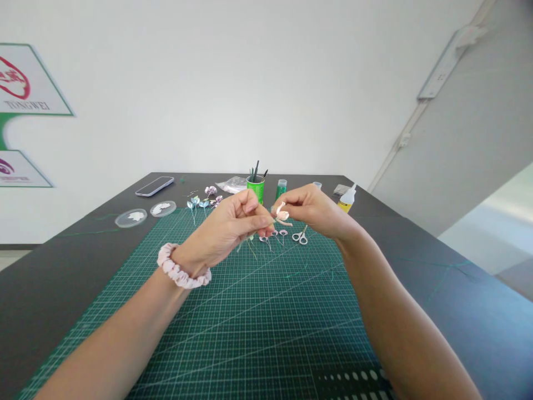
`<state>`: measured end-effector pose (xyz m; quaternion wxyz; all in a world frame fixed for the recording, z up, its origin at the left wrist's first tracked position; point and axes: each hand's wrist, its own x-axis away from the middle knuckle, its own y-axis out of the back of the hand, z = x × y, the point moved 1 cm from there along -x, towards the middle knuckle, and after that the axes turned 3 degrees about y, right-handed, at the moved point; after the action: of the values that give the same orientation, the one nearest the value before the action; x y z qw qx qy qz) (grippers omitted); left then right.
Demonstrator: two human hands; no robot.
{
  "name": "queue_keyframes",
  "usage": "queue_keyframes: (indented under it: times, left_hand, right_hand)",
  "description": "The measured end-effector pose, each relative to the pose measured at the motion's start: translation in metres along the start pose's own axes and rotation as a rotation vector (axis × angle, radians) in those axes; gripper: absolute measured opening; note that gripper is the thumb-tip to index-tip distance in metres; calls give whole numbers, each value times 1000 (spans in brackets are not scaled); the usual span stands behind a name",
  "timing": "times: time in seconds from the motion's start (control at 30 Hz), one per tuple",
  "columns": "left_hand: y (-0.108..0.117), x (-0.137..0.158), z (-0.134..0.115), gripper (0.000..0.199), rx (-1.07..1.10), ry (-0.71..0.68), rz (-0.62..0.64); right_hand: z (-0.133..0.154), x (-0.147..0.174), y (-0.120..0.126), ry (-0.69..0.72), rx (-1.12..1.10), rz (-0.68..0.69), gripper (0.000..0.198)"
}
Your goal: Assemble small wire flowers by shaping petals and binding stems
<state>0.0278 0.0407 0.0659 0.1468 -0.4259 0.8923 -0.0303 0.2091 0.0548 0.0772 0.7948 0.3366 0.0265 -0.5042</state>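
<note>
Above the green cutting mat (250,322), both my hands meet at a small pale-pink artificial flower (283,215) with thin curled petals. My left hand (233,225), with a pink scrunchie (177,269) at its wrist, pinches the flower's thin stem between thumb and index finger. My right hand (312,208) is closed at the flower's left and upper petals, its fingertips partly hidden behind them. Just beneath lie several small petal loops on wires (275,238). White-handled scissors (300,237) rest on the mat below my right hand.
Blue and purple wire flowers (204,204) lie behind my left hand. Two clear lids (131,218) hold white pieces, near a phone (155,186). Further back stand a green tool cup (255,189), a green bottle (281,189) and a yellow-labelled glue bottle (347,200). A dark stencil (350,383) lies in front.
</note>
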Motion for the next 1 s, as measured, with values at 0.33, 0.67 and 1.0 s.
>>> queue_keyframes:
  times: [0.33, 0.67, 1.0]
  left_hand:
    - [1, 0, -3, 39, -300, 63, 107]
    - [5, -1, 0, 34, -471, 58, 85]
    - [11, -2, 2, 32, -568, 9, 34]
  right_hand:
    - [4, 1, 1, -19, 77, 71, 21]
    - [14, 3, -1, -22, 197, 61, 22]
    - [29, 7, -5, 15, 368, -11, 26]
